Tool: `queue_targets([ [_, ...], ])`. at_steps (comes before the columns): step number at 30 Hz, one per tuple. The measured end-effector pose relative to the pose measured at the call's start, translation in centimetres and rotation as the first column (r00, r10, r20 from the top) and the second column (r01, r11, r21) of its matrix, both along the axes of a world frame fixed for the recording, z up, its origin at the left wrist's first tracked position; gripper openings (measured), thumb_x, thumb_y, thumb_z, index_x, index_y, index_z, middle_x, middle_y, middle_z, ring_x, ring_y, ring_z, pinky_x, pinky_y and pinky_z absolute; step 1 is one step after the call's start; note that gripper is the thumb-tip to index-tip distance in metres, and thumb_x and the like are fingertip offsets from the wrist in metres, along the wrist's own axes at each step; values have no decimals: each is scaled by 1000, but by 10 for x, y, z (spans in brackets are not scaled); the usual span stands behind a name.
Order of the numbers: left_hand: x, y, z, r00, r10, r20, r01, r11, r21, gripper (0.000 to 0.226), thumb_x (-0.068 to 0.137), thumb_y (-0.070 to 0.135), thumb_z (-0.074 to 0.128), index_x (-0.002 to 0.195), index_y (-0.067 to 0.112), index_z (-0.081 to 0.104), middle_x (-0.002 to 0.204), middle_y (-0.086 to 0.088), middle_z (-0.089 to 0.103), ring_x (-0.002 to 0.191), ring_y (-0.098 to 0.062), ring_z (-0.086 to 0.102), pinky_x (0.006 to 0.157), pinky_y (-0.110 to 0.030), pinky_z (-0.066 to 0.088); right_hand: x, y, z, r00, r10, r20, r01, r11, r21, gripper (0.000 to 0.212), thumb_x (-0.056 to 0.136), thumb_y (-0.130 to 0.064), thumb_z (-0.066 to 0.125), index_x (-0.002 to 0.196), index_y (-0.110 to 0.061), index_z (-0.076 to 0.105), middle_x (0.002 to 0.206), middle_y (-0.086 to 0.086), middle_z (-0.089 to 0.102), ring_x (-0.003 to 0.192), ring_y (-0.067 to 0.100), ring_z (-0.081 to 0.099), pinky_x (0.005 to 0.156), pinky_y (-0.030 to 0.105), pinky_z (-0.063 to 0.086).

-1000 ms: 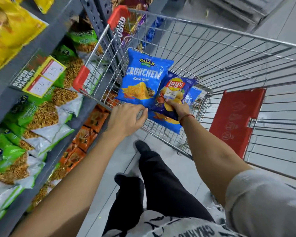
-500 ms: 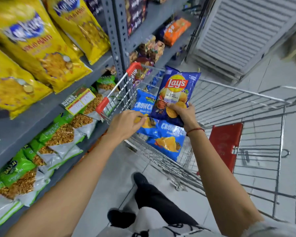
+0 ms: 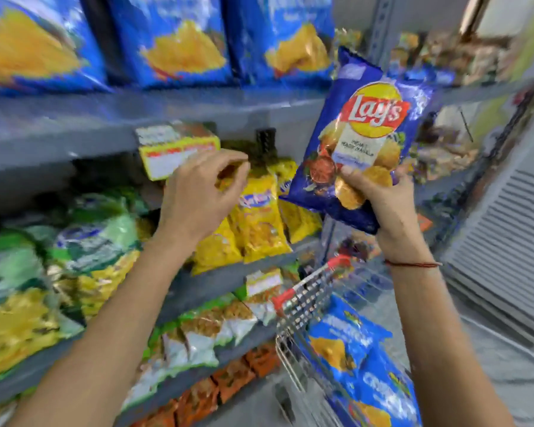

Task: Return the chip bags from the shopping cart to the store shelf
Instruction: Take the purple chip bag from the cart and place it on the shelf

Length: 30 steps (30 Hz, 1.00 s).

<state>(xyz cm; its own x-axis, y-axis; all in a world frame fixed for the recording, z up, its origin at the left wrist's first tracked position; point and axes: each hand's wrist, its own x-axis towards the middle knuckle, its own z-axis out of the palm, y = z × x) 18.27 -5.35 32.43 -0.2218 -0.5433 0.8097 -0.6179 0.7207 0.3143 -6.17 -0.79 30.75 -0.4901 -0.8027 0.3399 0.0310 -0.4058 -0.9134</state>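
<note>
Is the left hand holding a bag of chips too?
No, the left hand is empty near the shelf; only the right hand holds a chip bag.

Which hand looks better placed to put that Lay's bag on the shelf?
The right hand, probably: it already grips the Lay's bag by its lower edge, raised near the shelf. The left hand is empty, fingers loosely curled, in front of the yellow bags.

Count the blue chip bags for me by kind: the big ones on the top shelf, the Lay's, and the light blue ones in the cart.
Big blue bags, top shelf: 3
Lay's bag, right hand: 1
Light blue bags in the cart: 2
Total: 6
</note>
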Motion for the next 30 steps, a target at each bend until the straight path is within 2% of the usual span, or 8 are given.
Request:
queue_targets([
  [5, 96, 14, 48, 970, 240, -39, -243, 959, -144, 21, 87, 22, 57, 98, 9, 68, 101, -12, 71, 94, -29, 64, 84, -33, 44, 80, -22, 64, 983, 174, -53, -180, 974, -138, 50, 58, -28, 83, 103, -14, 66, 84, -13, 78, 82, 7, 72, 70, 22, 56],
  [8, 146, 23, 60, 929, 367, -53, -371, 915, -159, 20, 87, 21, 58, 99, 8, 68, 102, -11, 71, 94, -29, 63, 85, -34, 45, 124, -35, 86, 963, 262, -64, -269, 947, -174, 51, 60, -27, 82, 106, -14, 66, 85, -12, 78, 85, 9, 72, 71, 23, 56],
  [15, 265, 54, 67, 745, 664, -63, -667, 737, -107, 21, 88, 22, 58, 102, 9, 65, 105, -10, 69, 105, -28, 60, 84, -40, 49, 251, -60, 120, 848, 521, -98, -529, 822, -212, 60, 55, -30, 84, 108, -12, 63, 85, -13, 78, 85, 7, 73, 68, 17, 55],
  [17, 291, 64, 64, 683, 728, -61, -730, 677, -93, 21, 87, 21, 59, 102, 9, 66, 106, -10, 69, 105, -28, 60, 84, -39, 49, 288, -68, 124, 821, 556, -130, -571, 793, -214, 49, 61, -24, 86, 103, -15, 63, 85, -15, 77, 85, 5, 72, 70, 17, 54],
  [18, 301, 67, 63, 660, 750, -50, -751, 655, -86, 21, 87, 21, 59, 102, 8, 66, 106, -10, 70, 104, -29, 60, 84, -38, 49, 304, -73, 124, 814, 562, -147, -581, 785, -213, 45, 64, -21, 85, 102, -16, 62, 86, -15, 77, 85, 3, 72, 70, 17, 55],
  [22, 335, 76, 61, 604, 792, 81, -795, 606, 7, 39, 86, 32, 51, 109, 4, 64, 112, -15, 68, 108, -32, 59, 88, -43, 49, 377, -87, 131, 785, 585, -206, -618, 763, -190, 59, 67, -27, 85, 114, -7, 56, 108, 3, 71, 96, 8, 68, 83, 27, 53],
  [27, 354, 74, 56, 573, 793, 209, -818, 571, 78, 51, 86, 43, 43, 109, 3, 65, 111, -16, 70, 107, -29, 62, 95, -43, 43, 453, -108, 134, 722, 641, -259, -685, 715, -140, 53, 67, -29, 84, 109, -20, 53, 106, -6, 67, 94, 8, 65, 76, 14, 52],
  [30, 358, 72, 52, 564, 800, 206, -823, 564, 63, 49, 88, 45, 41, 106, 7, 67, 106, -10, 72, 101, -26, 65, 96, -43, 41, 486, -122, 128, 681, 670, -295, -713, 699, -58, 71, 65, -31, 86, 124, -10, 52, 125, 9, 64, 113, 26, 62, 96, 41, 51],
])
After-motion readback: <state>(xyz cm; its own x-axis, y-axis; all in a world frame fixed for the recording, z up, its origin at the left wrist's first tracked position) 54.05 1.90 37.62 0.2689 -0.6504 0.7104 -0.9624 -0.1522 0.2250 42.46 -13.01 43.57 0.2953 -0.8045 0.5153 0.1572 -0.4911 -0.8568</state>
